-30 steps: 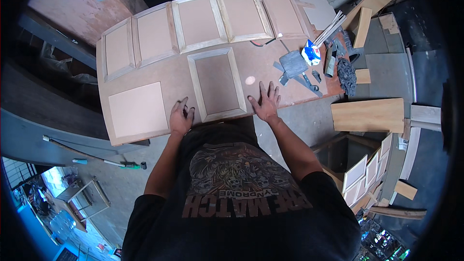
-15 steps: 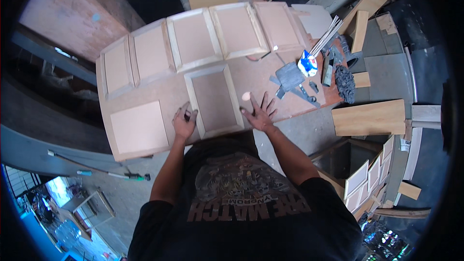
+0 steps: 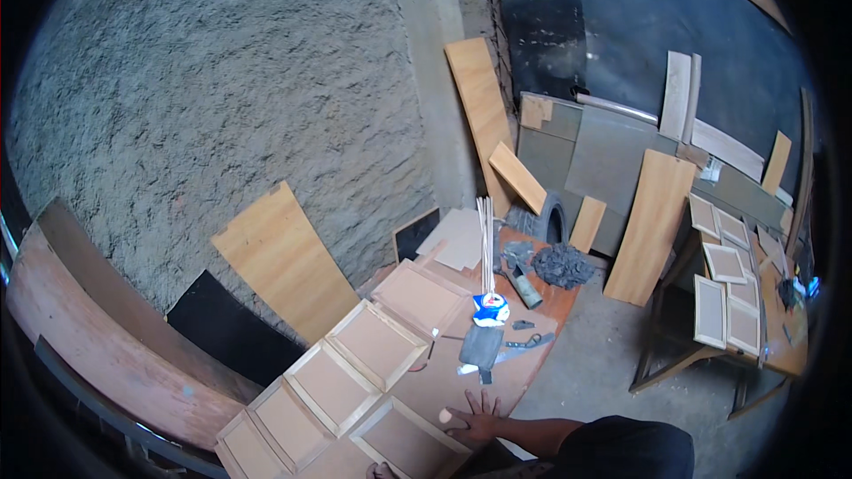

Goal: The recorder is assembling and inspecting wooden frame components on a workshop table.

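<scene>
A pale wooden framed panel [image 3: 413, 437] lies flat on the worktable at the lower middle, cut off by the bottom edge. My right hand [image 3: 479, 422] rests palm down to its right, fingers spread, holding nothing. By its thumb is a small round pale spot or disc [image 3: 445, 415]. Only the fingertips of my left hand [image 3: 380, 472] show, at the panel's near left side; they look apart, with nothing in them. Several similar framed panels stretch in a row along the table's far side, one of them [image 3: 375, 346] just beyond the panel between my hands.
Farther along the table are a blue-and-white packet [image 3: 491, 310] with thin sticks, a dark grey slab [image 3: 480, 348], a tube [image 3: 525, 290] and a dark rag heap [image 3: 564, 266]. A tire [image 3: 554, 215], leaning boards [image 3: 652, 226] and a second table [image 3: 785, 330] with framed pieces stand beyond.
My view has swung up and to the right, bringing the rough wall and second table into sight. My hands now sit at the lower edge, the left mostly cut off.
</scene>
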Demonstrator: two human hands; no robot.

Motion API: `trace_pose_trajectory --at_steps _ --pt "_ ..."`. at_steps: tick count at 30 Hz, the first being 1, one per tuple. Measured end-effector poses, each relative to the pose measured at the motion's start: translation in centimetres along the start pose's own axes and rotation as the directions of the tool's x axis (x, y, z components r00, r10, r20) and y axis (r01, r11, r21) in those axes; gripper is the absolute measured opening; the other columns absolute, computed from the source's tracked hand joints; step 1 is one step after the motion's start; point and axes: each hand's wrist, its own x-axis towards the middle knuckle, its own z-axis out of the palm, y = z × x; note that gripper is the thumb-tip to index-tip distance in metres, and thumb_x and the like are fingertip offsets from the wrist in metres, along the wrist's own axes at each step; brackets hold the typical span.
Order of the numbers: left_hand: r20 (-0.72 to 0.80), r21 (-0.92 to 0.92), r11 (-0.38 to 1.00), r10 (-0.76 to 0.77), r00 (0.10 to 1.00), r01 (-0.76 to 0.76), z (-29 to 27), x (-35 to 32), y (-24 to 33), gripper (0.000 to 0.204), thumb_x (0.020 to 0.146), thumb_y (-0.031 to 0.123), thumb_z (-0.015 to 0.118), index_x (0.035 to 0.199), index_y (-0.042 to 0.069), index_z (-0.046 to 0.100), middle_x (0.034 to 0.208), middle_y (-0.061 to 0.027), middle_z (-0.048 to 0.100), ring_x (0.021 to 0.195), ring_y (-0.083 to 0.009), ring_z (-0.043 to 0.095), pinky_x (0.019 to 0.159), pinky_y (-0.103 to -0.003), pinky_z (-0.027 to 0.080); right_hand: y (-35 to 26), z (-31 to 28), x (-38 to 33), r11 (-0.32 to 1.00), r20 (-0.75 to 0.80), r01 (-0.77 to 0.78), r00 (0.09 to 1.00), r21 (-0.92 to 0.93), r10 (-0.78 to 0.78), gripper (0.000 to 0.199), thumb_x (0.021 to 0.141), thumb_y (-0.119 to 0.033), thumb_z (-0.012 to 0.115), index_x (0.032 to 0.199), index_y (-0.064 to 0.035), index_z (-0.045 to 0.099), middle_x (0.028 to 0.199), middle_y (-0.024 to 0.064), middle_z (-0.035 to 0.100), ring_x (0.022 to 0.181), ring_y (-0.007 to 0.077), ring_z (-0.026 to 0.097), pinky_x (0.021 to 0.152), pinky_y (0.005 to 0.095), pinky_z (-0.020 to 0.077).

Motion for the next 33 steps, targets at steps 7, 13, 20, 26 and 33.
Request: trace_pose_trajectory --at_steps 7,13,20,26,33 --pt "-0.079 -0.101 0.993 0.057 0.995 -0.065 2.9 2.4 -2.0 0.055 0.091 0.034 0.085 0.123 -0.007 0.068 0.078 -0.0063 0.066 0.069 -0.0157 0.057 0.065 -0.033 0.051 0.5 -0.6 2.3 1.0 0.04 0.004 0.999 0.025 -0.005 0.099 0.078 -0.097 0.051 0.164 -0.0499 0.034 0.178 0.0164 -0.016 0.156 0.0542 -0.026 0.114 0.0831 -0.0109" --pt "0.036 0.064 0.993 0.1 0.994 -0.102 2.2 0.6 5.0 0.072 0.077 0.046 0.093 0.12 -0.007 0.068 0.078 -0.006 0.065 0.069 -0.0197 0.061 0.065 -0.037 0.051 0.8 -4.8 4.0 0.997 0.105 -0.069 0.992 -0.041 0.073 0.091 0.085 -0.09 0.05 0.164 -0.049 0.034 0.179 0.0093 -0.014 0.158 0.0523 -0.021 0.117 0.0816 -0.0094" --pt "0.065 0.201 0.979 -0.039 0.997 0.026 2.3 -2.1 3.2 0.093 0.074 0.04 0.094 0.146 -0.003 0.054 0.125 -0.021 0.068 0.111 -0.0339 0.068 0.097 -0.045 0.055 -0.6 -5.2 2.4 0.999 0.065 -0.046 0.997 -0.014 0.047 0.091 0.087 -0.089 0.051 0.165 -0.0464 0.033 0.179 0.0097 -0.012 0.157 0.0534 -0.023 0.115 0.0815 -0.0136" --pt "0.072 0.238 0.96 -0.167 0.983 0.146 2.2 -1.6 2.6 0.095 0.076 0.03 0.091 0.153 -0.001 0.047 0.135 -0.0216 0.066 0.124 -0.0361 0.065 0.105 -0.045 0.052 -1.0 -5.0 2.8 0.998 0.068 -0.027 0.997 0.053 0.023 0.09 0.087 -0.085 0.056 0.164 -0.0419 0.037 0.18 0.0096 -0.01 0.158 0.0521 -0.023 0.115 0.0808 -0.0141" --pt "0.099 0.417 0.886 -0.266 0.959 0.203 1.0 -2.2 3.4 0.088 0.083 0.03 0.081 0.158 0.005 0.043 0.144 -0.0235 0.059 0.131 -0.0386 0.061 0.111 -0.047 0.049 -0.6 -1.6 2.5 0.992 -0.363 0.124 0.926 0.03 -0.105 0.076 0.092 -0.063 0.067 0.154 -0.0213 0.054 0.171 0.0215 0.025 0.157 0.0528 0.014 0.121 0.0758 0.0088"
